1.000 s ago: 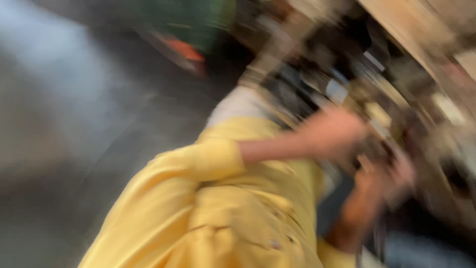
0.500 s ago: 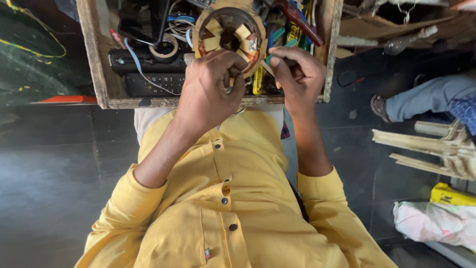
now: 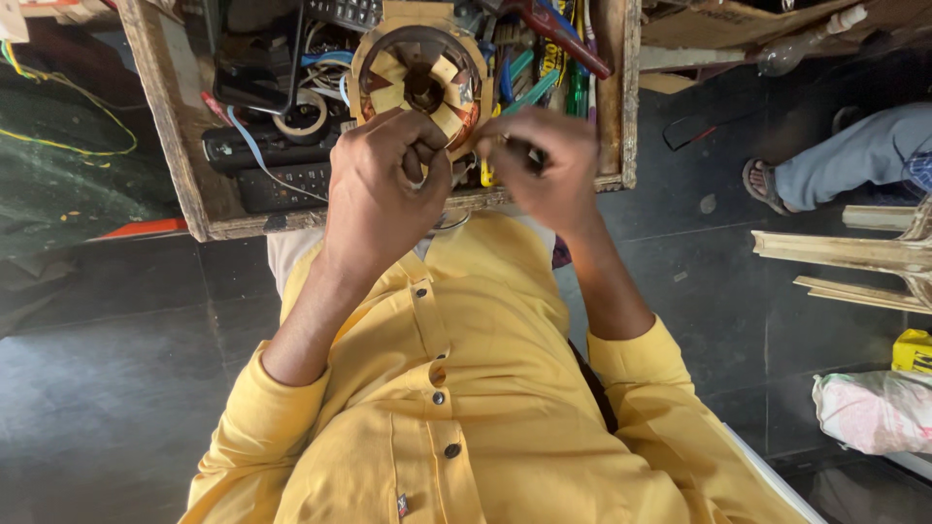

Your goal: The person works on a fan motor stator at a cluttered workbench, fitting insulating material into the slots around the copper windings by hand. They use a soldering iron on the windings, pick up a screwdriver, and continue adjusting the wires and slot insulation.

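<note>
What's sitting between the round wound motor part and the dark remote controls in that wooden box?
In the head view, a tape roll and a blue strip lie between the motor part and remotes.

yellow box at right edge; white-pink bag just below

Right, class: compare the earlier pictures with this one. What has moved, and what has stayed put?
The view swung from a blur to looking down over the wooden tray. Both hands settled at the round motor stator: left hand at its near rim, right hand beside it, pinching something small. Since half a second ago, almost nothing has shifted; tray and stator stay put.
</note>
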{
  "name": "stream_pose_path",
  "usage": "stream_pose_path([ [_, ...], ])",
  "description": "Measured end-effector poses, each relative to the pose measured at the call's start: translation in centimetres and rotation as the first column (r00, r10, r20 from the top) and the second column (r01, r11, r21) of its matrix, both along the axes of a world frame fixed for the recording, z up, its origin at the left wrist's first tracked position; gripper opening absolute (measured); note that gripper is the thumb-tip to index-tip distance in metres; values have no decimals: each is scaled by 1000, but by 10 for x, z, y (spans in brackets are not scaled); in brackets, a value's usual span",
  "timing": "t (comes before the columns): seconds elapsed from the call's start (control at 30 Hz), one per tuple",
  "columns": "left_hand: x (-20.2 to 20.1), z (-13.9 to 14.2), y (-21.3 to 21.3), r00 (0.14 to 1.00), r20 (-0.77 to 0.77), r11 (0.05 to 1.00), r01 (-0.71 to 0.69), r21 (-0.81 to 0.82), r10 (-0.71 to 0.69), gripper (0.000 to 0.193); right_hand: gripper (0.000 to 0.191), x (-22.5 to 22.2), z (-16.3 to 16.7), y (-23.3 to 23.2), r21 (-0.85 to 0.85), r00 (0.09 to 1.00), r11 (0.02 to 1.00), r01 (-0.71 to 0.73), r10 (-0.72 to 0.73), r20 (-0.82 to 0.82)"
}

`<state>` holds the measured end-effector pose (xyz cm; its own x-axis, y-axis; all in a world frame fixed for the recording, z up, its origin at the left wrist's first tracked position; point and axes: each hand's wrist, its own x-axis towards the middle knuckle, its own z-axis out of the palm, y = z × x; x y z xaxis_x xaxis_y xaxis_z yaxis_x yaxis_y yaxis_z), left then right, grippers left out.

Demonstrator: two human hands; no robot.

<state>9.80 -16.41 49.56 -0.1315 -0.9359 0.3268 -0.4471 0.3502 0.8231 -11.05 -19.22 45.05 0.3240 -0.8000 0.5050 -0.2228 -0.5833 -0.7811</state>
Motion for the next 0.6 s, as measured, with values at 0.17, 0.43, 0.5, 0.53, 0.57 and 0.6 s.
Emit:
stream_pose_path([
  [0.17,2,-1,-2,1000,-30,1000,7,-21,-8,12,23,9,12,7,-46,982,998,39,-47,-185],
  [0.43,5,-1,-1,998,-52,1000,20,-8,-20,10,29,15,12,8,27,980,994,105,-99,-174],
  [0.5,5,-1,-1,999,-49,1000,15,-9,-16,10,26,15,11,7,44,981,993,113,-105,-160],
  [0.53,5,-1,-2,999,-47,1000,12,-8,-12,9,25,16,11,7,19,981,994,107,-103,-167],
  [0.57,6,-1,-2,999,-44,1000,8,-9,-9,9,23,16,11,6,-5,980,995,102,-101,-172],
  [0.6,6,-2,-2,999,-47,1000,8,-12,-8,9,22,16,12,6,-28,979,995,96,-100,-178],
])
